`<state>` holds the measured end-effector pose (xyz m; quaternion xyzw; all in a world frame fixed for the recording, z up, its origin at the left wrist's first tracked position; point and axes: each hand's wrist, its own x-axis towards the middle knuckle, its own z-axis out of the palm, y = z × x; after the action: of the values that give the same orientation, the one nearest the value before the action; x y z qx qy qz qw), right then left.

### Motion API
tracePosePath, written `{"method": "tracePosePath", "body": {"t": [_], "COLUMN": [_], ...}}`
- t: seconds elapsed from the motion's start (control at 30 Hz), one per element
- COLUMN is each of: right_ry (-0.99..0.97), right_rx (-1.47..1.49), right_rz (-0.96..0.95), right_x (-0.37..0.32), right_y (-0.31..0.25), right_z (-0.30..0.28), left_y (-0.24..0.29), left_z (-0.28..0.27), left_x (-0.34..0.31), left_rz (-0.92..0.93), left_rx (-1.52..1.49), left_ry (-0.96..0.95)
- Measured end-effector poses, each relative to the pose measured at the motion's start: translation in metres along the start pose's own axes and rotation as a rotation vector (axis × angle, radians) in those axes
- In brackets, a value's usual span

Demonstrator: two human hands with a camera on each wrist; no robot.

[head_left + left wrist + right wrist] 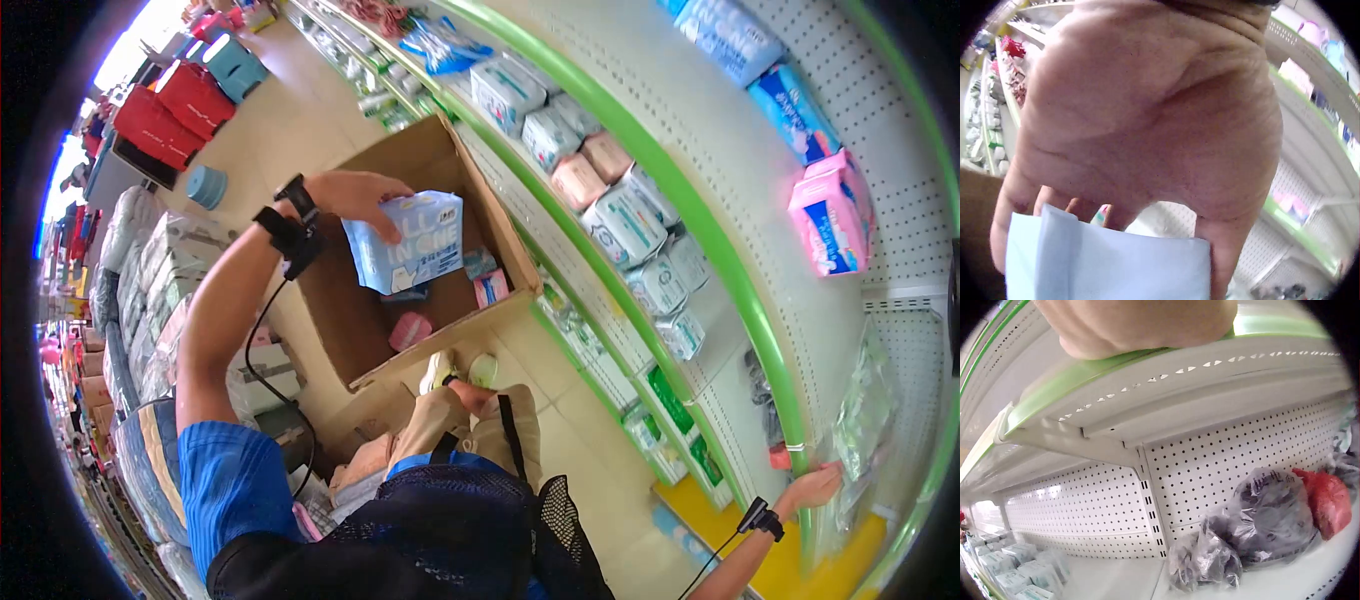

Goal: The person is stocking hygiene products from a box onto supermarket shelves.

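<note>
A light blue soft pack with "ALL IN ONE" lettering is pinched by my left hand, the thumb on one face and the fingers round the other side. The pack hangs over the opening of a large cardboard box. Deeper in that box lie a pink pack and a pink-and-white pack. Far to the right, my right hand is at the shelf's green edge beside a clear plastic bag. I cannot tell whether it grips the bag, as its fingertips are hidden in the right wrist view.
White packs stand in rows on the middle shelf. On the upper shelf are a pink pack and blue packs. Dark plastic-wrapped bundles and a red bag sit below my right hand. Wrapped goods are stacked at left.
</note>
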<state>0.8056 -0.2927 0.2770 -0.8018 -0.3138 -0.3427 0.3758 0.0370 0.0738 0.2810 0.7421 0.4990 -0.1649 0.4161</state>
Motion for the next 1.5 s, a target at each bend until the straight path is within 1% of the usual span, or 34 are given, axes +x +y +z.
{"method": "tracePosePath", "body": {"t": [0.03,0.07,0.1,0.13,0.17,0.2,0.23,0.27,0.33,0.4,0.43,0.5,0.53,0.6,0.63,0.7,0.73,0.8,0.83,0.87,0.93,1.0,1.03,1.07,1.1,1.13,1.2,1.23,1.27,1.33,1.37,1.4,1.47,1.5], "right_ry": [0.003,0.022,0.026,0.031,-0.014,-0.079,-0.077,-0.049,-0.033,0.035,0.037,-0.002,0.002,-0.032,0.001,0.01,0.024,0.039,0.059,0.06,0.061,0.091,0.116,0.118,0.131,0.143,0.141,0.135,0.118,0.12,0.11,0.113,0.127,0.127], "right_rx": [-0.003,0.011,0.005,0.005,-0.005,-0.022,-0.025,-0.009,-0.008,0.008,0.007,-0.033,-0.033,-0.077,-0.062,-0.055,-0.057,-0.04,-0.03,-0.029,-0.029,-0.042,-0.039,-0.027,-0.032,-0.051,-0.067,-0.073,-0.065,-0.08,-0.074,-0.082,-0.057,-0.064], "right_rz": [-0.008,-0.043,-0.089,-0.094,-0.018,0.052,0.046,0.045,0.029,-0.032,-0.036,-0.025,-0.028,0.042,-0.016,-0.05,-0.056,-0.078,-0.077,-0.077,-0.095,-0.081,-0.079,-0.107,-0.094,-0.101,-0.121,-0.122,-0.14,-0.129,-0.132,-0.127,-0.148,-0.148], "right_x": [-0.001,-0.002,-0.001,-0.001,0.0,-0.001,-0.002,-0.005,-0.005,-0.006,-0.006,-0.007,-0.003,-0.007,-0.007,0.0,-0.006,0.001,-0.004,0.003,-0.003,-0.004,-0.004,-0.001,-0.001,-0.001,0.0,0.0,0.0,0.0,-0.001,-0.001,-0.001,-0.001], "right_y": [0.01,0.013,0.016,0.016,0.012,0.007,0.004,-0.004,-0.007,-0.003,-0.004,0.002,-0.01,-0.018,-0.009,-0.01,-0.005,-0.017,-0.014,-0.017,-0.012,-0.015,-0.014,-0.018,-0.019,-0.017,-0.021,-0.02,-0.023,-0.02,-0.022,-0.023,-0.025,-0.028], "right_z": [0.003,0.008,0.009,0.007,0.007,0.004,0.004,0.005,0.008,0.008,0.014,0.008,0.011,-0.002,0.0,0.013,0.005,0.008,0.002,0.007,0.003,0.002,0.0,0.002,0.003,0.0,0.0,-0.003,-0.002,-0.003,-0.001,-0.002,-0.003,-0.005], "left_y": [0.008,0.023,0.041,0.05,0.064,0.077,0.082,0.094,0.102,0.127,0.127,0.149,0.147,0.159,0.176,0.177,0.198,0.203,0.223,0.226,0.256,0.262,0.275,0.27,0.277,0.291,0.291,0.295,0.287,0.298,0.299,0.299,0.29,0.291], "left_z": [-0.005,-0.029,-0.043,-0.045,-0.062,-0.068,-0.064,-0.074,-0.075,-0.082,-0.079,-0.088,-0.084,-0.09,-0.098,-0.095,-0.103,-0.101,-0.1,-0.096,-0.104,-0.107,-0.114,-0.113,-0.114,-0.118,-0.116,-0.118,-0.121,-0.124,-0.126,-0.131,-0.149,-0.154], "left_x": [-0.002,-0.03,-0.051,-0.059,-0.077,-0.091,-0.089,-0.104,-0.109,-0.118,-0.116,-0.119,-0.116,-0.102,-0.094,-0.086,-0.081,-0.071,-0.057,-0.048,-0.036,-0.022,-0.007,0.007,0.015,0.021,0.034,0.048,0.056,0.063,0.063,0.068,0.082,0.085], "left_rz": [0.135,0.145,0.228,0.309,0.411,0.421,0.463,0.519,0.536,0.561,0.565,0.593,0.591,0.637,0.677,0.681,0.702,0.643,0.593,0.593,0.641,0.693,0.732,0.741,0.727,0.756,0.69,0.686,0.685,0.687,0.608,0.617,0.535,0.527], "left_rx": [-0.13,-0.102,-0.203,-0.322,-0.425,-0.407,-0.451,-0.456,-0.455,-0.541,-0.545,-0.512,-0.525,-0.482,-0.449,-0.468,-0.418,-0.348,-0.211,-0.211,0.103,0.068,0.151,0.207,0.246,0.268,0.328,0.423,0.423,0.456,0.452,0.454,0.433,0.434], "left_ry": [-0.032,0.019,0.011,-0.024,-0.018,0.003,0.035,0.095,0.095,0.109,0.11,0.147,0.17,0.179,0.209,0.3,0.274,0.475,0.682,0.684,0.904,0.875,0.937,1.005,1.023,1.021,0.967,0.942,0.942,0.913,0.871,0.866,0.774,0.733]}}
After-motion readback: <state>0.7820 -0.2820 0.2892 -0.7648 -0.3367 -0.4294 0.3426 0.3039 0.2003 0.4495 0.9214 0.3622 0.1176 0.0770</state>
